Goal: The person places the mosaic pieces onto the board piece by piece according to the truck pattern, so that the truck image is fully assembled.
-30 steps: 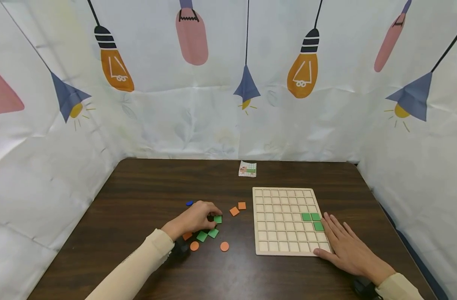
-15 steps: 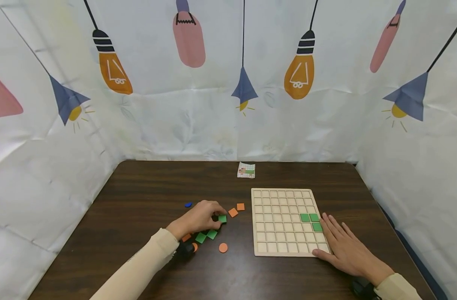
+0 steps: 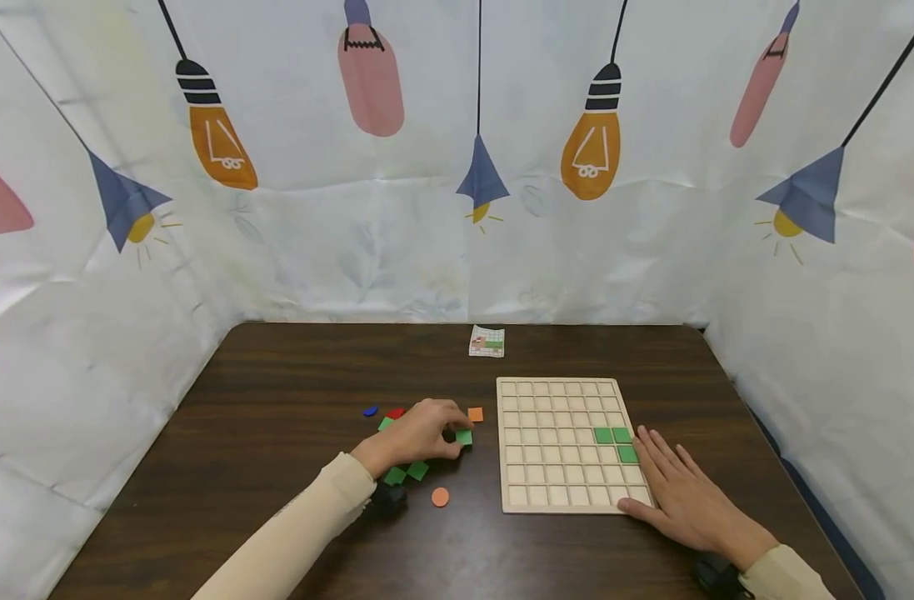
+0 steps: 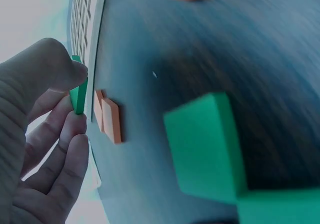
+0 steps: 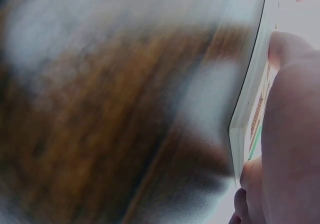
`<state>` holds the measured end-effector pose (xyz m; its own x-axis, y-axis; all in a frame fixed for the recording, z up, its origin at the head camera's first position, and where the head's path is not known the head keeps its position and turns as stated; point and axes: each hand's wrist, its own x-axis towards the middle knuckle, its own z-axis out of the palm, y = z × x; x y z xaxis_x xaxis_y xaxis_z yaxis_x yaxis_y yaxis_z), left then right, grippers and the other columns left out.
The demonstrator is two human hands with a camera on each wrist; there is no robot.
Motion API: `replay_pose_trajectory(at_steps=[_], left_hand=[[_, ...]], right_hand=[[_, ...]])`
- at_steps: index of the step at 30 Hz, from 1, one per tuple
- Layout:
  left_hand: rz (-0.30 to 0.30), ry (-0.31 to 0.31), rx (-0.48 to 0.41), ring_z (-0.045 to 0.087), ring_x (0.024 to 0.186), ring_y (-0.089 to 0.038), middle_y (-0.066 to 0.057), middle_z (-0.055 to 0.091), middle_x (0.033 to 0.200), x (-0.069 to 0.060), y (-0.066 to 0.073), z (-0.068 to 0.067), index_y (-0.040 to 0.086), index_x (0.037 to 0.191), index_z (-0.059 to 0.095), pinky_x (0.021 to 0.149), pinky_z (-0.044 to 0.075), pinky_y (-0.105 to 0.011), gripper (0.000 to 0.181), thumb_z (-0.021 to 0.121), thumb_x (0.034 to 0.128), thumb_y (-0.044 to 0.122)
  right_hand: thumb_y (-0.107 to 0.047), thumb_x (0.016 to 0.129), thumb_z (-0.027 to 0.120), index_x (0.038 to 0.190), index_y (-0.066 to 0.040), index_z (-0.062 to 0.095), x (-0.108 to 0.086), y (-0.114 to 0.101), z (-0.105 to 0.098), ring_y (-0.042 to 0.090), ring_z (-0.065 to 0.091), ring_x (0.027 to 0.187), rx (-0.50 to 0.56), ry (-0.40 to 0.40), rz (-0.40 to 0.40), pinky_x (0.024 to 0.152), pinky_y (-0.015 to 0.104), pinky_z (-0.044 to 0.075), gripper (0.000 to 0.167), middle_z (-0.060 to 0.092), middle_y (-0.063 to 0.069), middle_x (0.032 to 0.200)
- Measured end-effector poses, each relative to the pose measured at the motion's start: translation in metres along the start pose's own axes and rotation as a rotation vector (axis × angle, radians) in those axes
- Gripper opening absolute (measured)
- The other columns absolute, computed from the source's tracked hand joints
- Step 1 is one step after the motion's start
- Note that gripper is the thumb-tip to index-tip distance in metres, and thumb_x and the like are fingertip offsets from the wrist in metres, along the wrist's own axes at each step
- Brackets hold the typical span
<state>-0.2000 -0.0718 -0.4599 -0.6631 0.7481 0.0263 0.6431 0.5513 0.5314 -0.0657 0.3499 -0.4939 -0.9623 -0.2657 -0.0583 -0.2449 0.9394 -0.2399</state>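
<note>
My left hand (image 3: 422, 432) pinches a green square tile (image 3: 464, 437) between thumb and fingertips, lifted off the table; in the left wrist view the tile (image 4: 79, 91) stands on edge in that pinch. Right of it lies a pale wooden grid board (image 3: 554, 458) with three green tiles (image 3: 611, 436) set in its cells near the right edge. My right hand (image 3: 689, 500) lies flat with straight fingers along the board's right edge, the thumb on its lower corner. In the right wrist view the board's side (image 5: 240, 129) shows beside the hand.
Around the left hand lie loose green tiles (image 3: 417, 472), an orange square (image 3: 475, 414), an orange disc (image 3: 440, 497), a blue piece (image 3: 370, 411) and a red piece (image 3: 395, 412). A small printed card (image 3: 486, 342) lies at the table's far edge. Patterned curtains surround the table.
The left hand has moved right with the green tile, toward the board, uncovering a red piece and a green one behind it. The right hand stays on the board's edge.
</note>
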Motion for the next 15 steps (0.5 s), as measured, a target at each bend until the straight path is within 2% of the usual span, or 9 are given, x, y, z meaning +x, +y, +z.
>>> replay_pose_trajectory(at_steps=[3, 8, 10, 12, 15], left_hand=[[0.026, -0.004, -0.004, 0.070, 0.091, -0.014, -0.002, 0.072, 0.110, 0.005, 0.004, 0.002, 0.009, 0.121, 0.076, 0.078, 0.057, -0.022, 0.032, 0.072, 0.0896, 0.013], [0.052, -0.007, 0.019, 0.055, 0.076, -0.008, 0.002, 0.068, 0.101, 0.015, 0.009, 0.005, 0.011, 0.122, 0.076, 0.067, 0.044, -0.018, 0.033, 0.072, 0.0902, 0.014], [0.054, -0.010, 0.016, 0.052, 0.076, -0.007, 0.002, 0.068, 0.102, 0.019, 0.011, 0.007, 0.012, 0.123, 0.076, 0.067, 0.043, -0.018, 0.033, 0.072, 0.0908, 0.016], [0.058, -0.015, 0.001, 0.055, 0.079, -0.007, 0.002, 0.069, 0.106, 0.023, 0.014, 0.009, 0.012, 0.123, 0.076, 0.069, 0.045, -0.018, 0.033, 0.072, 0.0913, 0.017], [0.067, -0.024, -0.017, 0.059, 0.085, -0.006, 0.001, 0.071, 0.113, 0.030, 0.019, 0.011, 0.012, 0.124, 0.075, 0.074, 0.050, -0.018, 0.033, 0.073, 0.0914, 0.017]], right_hand=[[-0.066, 0.097, 0.056, 0.166, -0.007, 0.018, 0.000, 0.001, 0.001, 0.046, 0.023, 0.158, 0.005, -0.003, 0.005, 0.109, 0.009, -0.032, 0.099, 0.017, 0.021, 0.173], [-0.067, 0.097, 0.056, 0.166, -0.007, 0.019, 0.000, 0.000, 0.000, 0.046, 0.022, 0.158, 0.019, -0.005, 0.012, 0.111, 0.011, -0.032, 0.099, 0.017, 0.020, 0.173], [-0.067, 0.097, 0.056, 0.166, -0.007, 0.019, 0.000, 0.000, -0.001, 0.046, 0.021, 0.159, 0.036, -0.011, 0.016, 0.122, 0.023, -0.029, 0.099, 0.016, 0.020, 0.174], [-0.067, 0.096, 0.056, 0.166, -0.007, 0.020, 0.000, -0.001, -0.002, 0.046, 0.021, 0.159, 0.046, -0.015, 0.018, 0.132, 0.043, -0.016, 0.099, 0.017, 0.020, 0.174], [-0.067, 0.095, 0.057, 0.165, -0.006, 0.023, 0.001, -0.001, -0.003, 0.046, 0.022, 0.159, 0.048, -0.021, 0.022, 0.127, 0.064, 0.012, 0.099, 0.018, 0.020, 0.173]])
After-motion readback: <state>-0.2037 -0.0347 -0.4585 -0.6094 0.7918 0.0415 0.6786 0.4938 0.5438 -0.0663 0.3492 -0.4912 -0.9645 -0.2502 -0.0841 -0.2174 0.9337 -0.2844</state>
